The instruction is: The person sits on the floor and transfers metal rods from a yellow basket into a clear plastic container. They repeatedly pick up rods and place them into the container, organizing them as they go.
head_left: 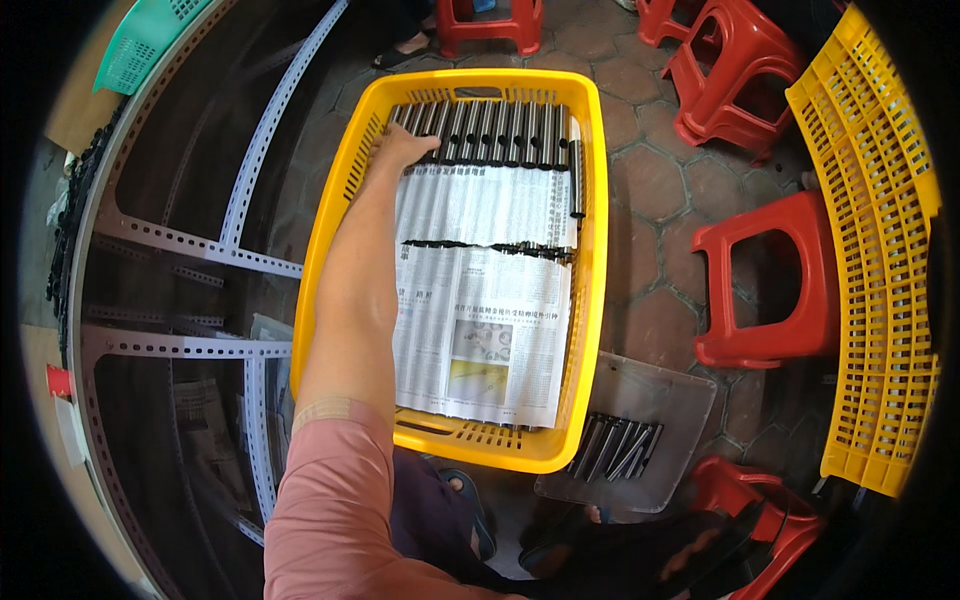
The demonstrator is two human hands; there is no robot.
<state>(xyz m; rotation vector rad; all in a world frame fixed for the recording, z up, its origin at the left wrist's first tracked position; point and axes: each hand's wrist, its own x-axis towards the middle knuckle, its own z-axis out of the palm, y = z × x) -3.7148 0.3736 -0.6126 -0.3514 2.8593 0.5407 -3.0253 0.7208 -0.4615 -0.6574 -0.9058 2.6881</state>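
Note:
My left hand (402, 148) reaches to the far left corner of a yellow plastic basket (598, 230). Its thumb lies over the left end of a row of dark, shiny metal tubes (485, 135), several of them with a round hole in the side. The fingers curl down by the basket's left wall and are partly hidden; they seem closed around a tube there. Printed newspaper (480, 330) covers the rest of the basket, with dark tube ends showing in a gap between sheets. One tube (577, 180) lies along the right wall. My right hand is out of view.
A clear plastic tray (690, 400) with several loose tubes (615, 447) sits at the basket's lower right. Red stools (765, 280) and another yellow basket (880, 270) stand on the right. A perforated metal rack (190, 345) flanks the left, with a green basket (145, 50) above.

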